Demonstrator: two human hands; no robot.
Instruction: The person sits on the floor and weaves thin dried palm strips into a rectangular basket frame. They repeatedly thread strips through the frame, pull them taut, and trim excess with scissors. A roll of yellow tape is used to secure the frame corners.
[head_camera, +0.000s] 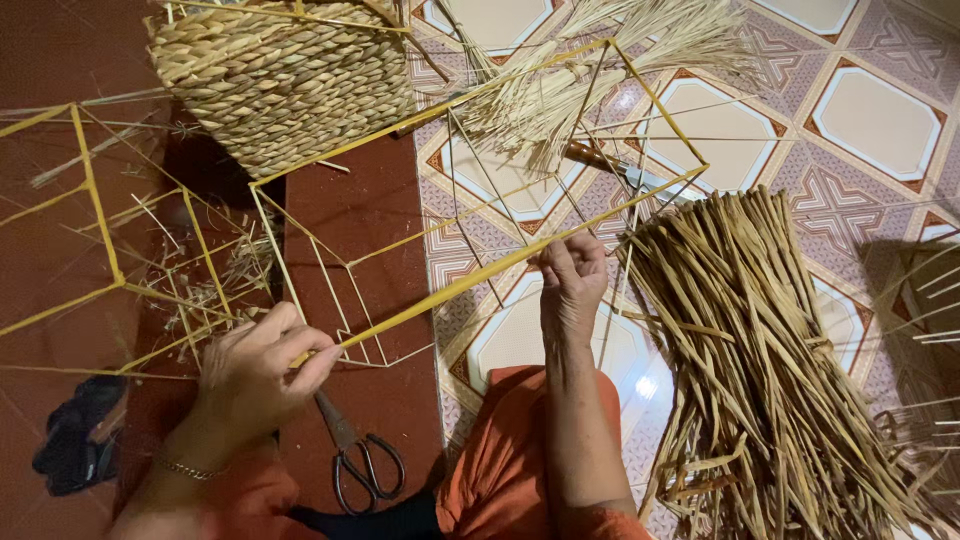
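Observation:
A box-shaped frame of thin yellow wire (470, 95) lies tilted across the floor in front of me. My left hand (262, 365) grips the near corner of its lower bar. My right hand (572, 285) pinches the same bar further along, fingers closed on it and on thin pale strands there. A woven straw basket (285, 85) stands at the back left behind the frame. A thick bundle of dried straw strips (760, 370) lies on the tiles to the right of my right hand.
Black-handled scissors (355, 455) lie on the red floor between my knees. Another yellow wire frame (100, 220) sits at the left. Loose straw (560, 95) fans out at the back, with a knife (625, 172) beside it. A dark cloth (75, 435) lies at lower left.

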